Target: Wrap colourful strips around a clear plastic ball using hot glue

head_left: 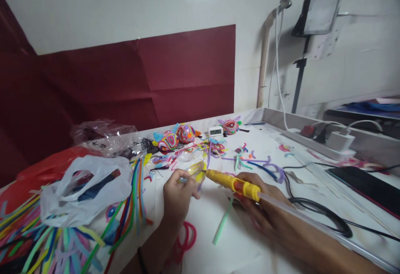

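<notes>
My right hand [261,201] is wrapped round a yellow hot glue gun [233,182]; a long clear glue stick [315,226] runs out of its back over my forearm. My left hand [180,192] pinches a small see-through piece with yellow on it [197,170], its exact kind blurred. The glue gun's nozzle meets or nearly meets the yellow edge of that piece. A purple pipe cleaner [209,153] stands up just behind it. Below the hands lie a light green strip [222,223] and a looped pink pipe cleaner [187,238].
Colourful pipe cleaners [70,247] and a white plastic bag [84,186] crowd the left. Behind the hands stand several striped fish-like figures [167,140] and a small digital clock [215,131]. At right lie a black cable [325,211], a phone [368,186] and a power strip [315,142].
</notes>
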Tool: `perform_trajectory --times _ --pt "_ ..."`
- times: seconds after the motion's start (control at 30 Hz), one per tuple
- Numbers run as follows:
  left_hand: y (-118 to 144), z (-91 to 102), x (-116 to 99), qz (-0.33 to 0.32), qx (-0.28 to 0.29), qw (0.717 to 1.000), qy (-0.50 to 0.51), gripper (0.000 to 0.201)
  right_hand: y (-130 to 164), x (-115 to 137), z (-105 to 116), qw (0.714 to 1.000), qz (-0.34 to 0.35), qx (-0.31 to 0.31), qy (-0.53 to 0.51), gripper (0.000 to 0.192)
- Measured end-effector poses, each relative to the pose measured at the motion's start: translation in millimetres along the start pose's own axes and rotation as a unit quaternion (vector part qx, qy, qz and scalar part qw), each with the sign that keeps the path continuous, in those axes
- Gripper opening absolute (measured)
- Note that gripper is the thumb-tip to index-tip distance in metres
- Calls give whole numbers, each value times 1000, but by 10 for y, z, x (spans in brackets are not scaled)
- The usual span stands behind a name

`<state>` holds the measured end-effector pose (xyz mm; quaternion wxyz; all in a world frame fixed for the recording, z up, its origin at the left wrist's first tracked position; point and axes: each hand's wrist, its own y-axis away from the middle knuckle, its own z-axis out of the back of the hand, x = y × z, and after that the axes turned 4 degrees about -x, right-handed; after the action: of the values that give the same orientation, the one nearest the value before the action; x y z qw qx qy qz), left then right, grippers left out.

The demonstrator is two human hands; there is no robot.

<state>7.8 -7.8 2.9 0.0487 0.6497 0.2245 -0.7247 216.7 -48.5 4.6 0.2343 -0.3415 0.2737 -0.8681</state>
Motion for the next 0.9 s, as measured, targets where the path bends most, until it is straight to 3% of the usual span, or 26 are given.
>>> perform_trajectory --times 0.23,0.4,0.7,0.9 --pt "70 -47 -53 -10 -34 999 15 13 -27 26 25 1000 -8 -11 -15 19" --pt "72 -49 -56 -13 -28 999 9 13 -22 -19 -2 1000 5 -15 0 21" --pt "7 -7 13 -2 -3 1000 -30 16 -19 -12 -16 999 23 38 -7 20" --pt "43 -30 -21 -18 -27 999 -20 15 -21 -80 -35 1000 26 -1 5 22"
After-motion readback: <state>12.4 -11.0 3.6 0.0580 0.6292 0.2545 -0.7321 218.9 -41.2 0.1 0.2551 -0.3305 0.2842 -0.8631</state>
